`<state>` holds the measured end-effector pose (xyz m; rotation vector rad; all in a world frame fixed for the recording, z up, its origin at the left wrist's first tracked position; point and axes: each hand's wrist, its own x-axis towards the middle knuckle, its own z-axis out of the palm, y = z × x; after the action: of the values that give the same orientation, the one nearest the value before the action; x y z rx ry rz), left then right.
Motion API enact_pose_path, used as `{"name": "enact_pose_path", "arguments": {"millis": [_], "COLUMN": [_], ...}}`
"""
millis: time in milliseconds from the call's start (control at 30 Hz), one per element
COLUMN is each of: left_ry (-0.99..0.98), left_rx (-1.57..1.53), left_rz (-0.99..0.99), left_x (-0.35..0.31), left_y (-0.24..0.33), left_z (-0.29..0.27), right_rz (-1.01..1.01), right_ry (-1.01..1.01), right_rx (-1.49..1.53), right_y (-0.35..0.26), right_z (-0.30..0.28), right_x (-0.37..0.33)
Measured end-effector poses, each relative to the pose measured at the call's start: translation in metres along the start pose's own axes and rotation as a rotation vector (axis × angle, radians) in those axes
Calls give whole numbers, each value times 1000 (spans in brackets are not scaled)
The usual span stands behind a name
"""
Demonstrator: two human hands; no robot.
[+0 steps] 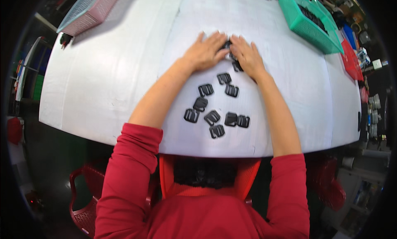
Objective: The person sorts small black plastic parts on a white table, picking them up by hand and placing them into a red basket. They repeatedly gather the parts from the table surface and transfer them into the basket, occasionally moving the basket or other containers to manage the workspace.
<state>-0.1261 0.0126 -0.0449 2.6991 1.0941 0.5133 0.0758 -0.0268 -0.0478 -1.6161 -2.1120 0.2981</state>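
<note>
Both arms reach forward over the white table. My left hand (206,52) lies palm down with its fingers stretched out, its thumb toward the other hand. Close beside it, my right hand (248,56) is also flat with fingers extended. Between and partly under the hands are a few small black plastic pieces (227,44), mostly hidden; one more (237,66) shows below the right palm. Nearer to me, several black plastic strap buckles (206,89) with slots are scattered loosely between my forearms. Some touch, such as the pair (231,119) at the near right.
A red crate (167,177) holding a heap of black pieces sits below the table's near edge. At the far right stands a green basket (306,30) with black parts inside; a pink-and-blue basket (89,17) is at the far left. Dark red chairs (84,193) flank me.
</note>
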Motion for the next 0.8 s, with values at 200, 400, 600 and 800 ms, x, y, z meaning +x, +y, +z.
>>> {"name": "enact_pose_path", "arguments": {"millis": [200, 400, 600, 800], "left_ry": [-67, -87, -35, 281], "left_rx": [-210, -201, -357, -417], "left_rz": [150, 170, 158, 15], "left_x": [-61, -143, -230, -326], "left_y": [17, 72, 141, 163], "left_z": [-15, -29, -44, -58], "right_rz": [-166, -263, -291, -111], "right_ry": [-184, -198, -222, 161], "right_rx": [66, 75, 163, 289], "right_y": [-35, -93, -140, -153], "right_z": [-14, -22, -31, -54], "right_x": [-63, -149, -237, -305]}}
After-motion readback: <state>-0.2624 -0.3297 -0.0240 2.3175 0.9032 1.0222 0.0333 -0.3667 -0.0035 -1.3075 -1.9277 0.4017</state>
